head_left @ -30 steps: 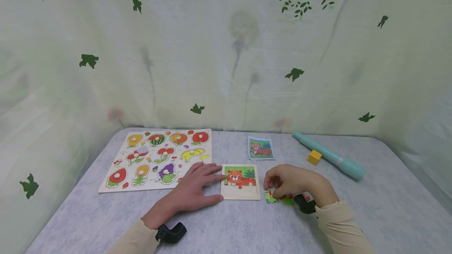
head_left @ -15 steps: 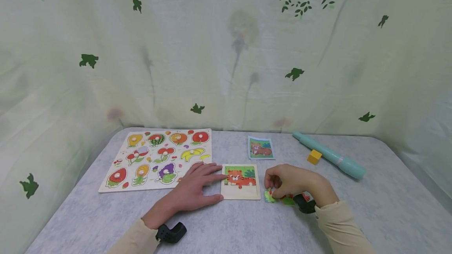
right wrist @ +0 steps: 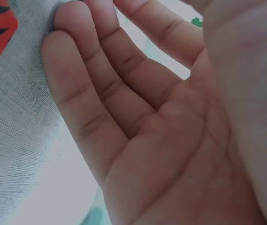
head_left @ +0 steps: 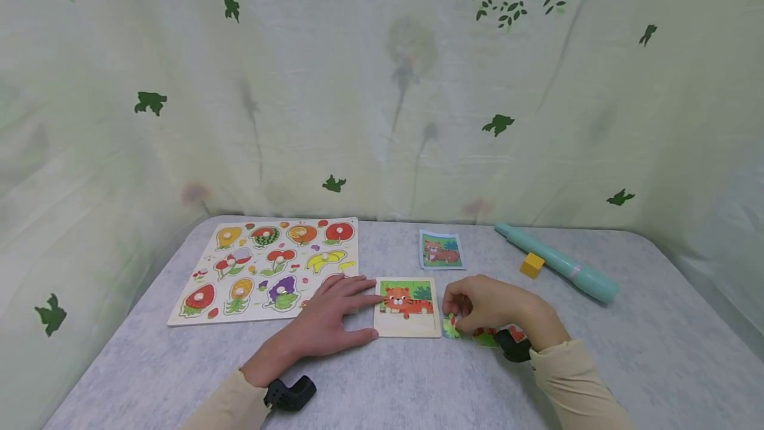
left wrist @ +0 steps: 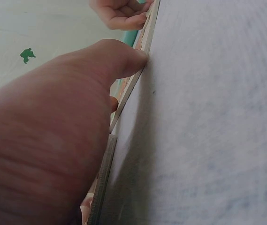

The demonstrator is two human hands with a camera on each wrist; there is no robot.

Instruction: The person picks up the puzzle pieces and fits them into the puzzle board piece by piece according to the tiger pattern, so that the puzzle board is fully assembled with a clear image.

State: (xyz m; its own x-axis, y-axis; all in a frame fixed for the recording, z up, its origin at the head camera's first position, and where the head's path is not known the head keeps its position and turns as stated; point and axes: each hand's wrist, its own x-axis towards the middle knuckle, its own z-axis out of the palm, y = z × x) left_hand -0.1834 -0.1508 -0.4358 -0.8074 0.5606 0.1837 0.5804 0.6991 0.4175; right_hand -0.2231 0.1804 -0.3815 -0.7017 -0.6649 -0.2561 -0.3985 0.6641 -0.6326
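A small wooden jigsaw tray (head_left: 408, 325) shows an orange tiger over its upper part and bare wood below. My left hand (head_left: 325, 317) lies with fingers spread, index fingertip on the tray's left side. In the left wrist view its thumb (left wrist: 128, 61) presses the tray's edge. Close to the tray's right edge, my right hand (head_left: 489, 302) pinches a green jigsaw piece (head_left: 450, 328), partly covered by the fingers. Other jigsaw pieces (head_left: 486, 338), green and orange-red, lie under that hand; in the right wrist view an orange piece with black stripes (right wrist: 3, 28) rests on the cloth.
A large fruit peg puzzle board (head_left: 262, 317) lies at the left, partly under my left hand. Behind the tray is a small picture card (head_left: 442, 251) with a brown animal. A yellow cube (head_left: 531, 265) sits beside a long teal tube (head_left: 561, 264) at the back right.
My right hand has shifted slightly left, and the green jigsaw piece has come with it up to the tray's right edge. The left hand and the tray have stayed put.
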